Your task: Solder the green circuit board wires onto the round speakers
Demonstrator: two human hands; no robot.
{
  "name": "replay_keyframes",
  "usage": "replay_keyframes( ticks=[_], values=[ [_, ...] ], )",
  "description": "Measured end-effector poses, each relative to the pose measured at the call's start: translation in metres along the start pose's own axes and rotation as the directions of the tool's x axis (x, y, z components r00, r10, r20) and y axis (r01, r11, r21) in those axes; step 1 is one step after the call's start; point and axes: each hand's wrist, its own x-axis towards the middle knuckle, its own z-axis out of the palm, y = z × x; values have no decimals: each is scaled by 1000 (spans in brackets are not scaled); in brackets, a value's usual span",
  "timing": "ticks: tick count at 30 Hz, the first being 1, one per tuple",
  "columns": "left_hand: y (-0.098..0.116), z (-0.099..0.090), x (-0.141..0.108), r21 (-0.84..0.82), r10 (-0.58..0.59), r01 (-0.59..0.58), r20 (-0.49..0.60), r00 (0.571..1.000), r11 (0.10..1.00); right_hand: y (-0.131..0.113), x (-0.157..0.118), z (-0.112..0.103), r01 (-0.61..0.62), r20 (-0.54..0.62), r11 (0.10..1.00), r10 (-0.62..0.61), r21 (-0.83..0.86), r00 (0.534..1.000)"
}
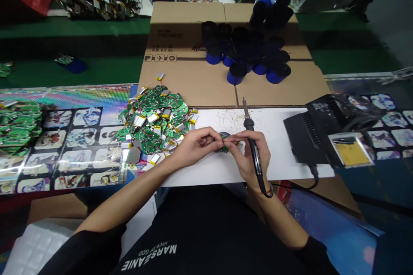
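Anime-print bench mat (77, 146), green PCB pile w/ batts (155, 122), white paper sheet (277, 137), flattened cardboard (190, 86)

Circuit-board pile (153, 120) left of paper sheet (284, 165), soldering station (309, 133) right, cardboard (190, 81) behind

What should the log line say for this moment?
left hand: pinches small green circuit board | right hand: grips soldering iron, tip raised | work surface: white sheet | beside: heap of green boards with pouch batteries
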Motion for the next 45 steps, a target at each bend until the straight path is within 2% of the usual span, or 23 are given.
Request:
replay_keyframes(
  ticks=[4, 8, 14, 22, 28, 32, 34, 39, 45],
  values=[
    [0, 1, 0, -34, -31, 31, 6, 1000, 999, 0, -1, 1, 8, -8, 1000, -8, -1, 1000],
    [1, 1, -1, 23, -34, 34, -3, 999, 999, 1, -3, 3, 16, -8, 998, -16, -68, 1000],
    [-1, 2, -2, 146, 48, -47, -9, 999, 988, 0, -5, 2, 135, 10, 970, -136, -200, 991],
    [2, 2, -2, 236, 84, -81, -1, 996, 968, -7, -11, -9, 150, 59, 951, -140, -269, 988],
    [-7, -1, -4, 93, 5, -1, -43, 999, 996, 9, -19, -61, -19, -134, 989, -1, -145, 991],
    [-12, -2, -4, 44, -16, 17, -35, 999, 999, 27, -25, -87, -93, -290, 984, 46, -151, 956],
    [-11, -3, -3, 65, -14, 17, -43, 999, 998, 33, -25, -91, -113, -314, 984, 66, -134, 947],
    [-5, -5, -3, 129, 5, 2, -57, 998, 992, 38, -21, -94, -182, -262, 973, 142, -138, 955],
    [-3, -6, -3, 137, 30, -21, -68, 997, 990, 40, -21, -96, -218, -285, 961, 164, -171, 944]
  ],
)
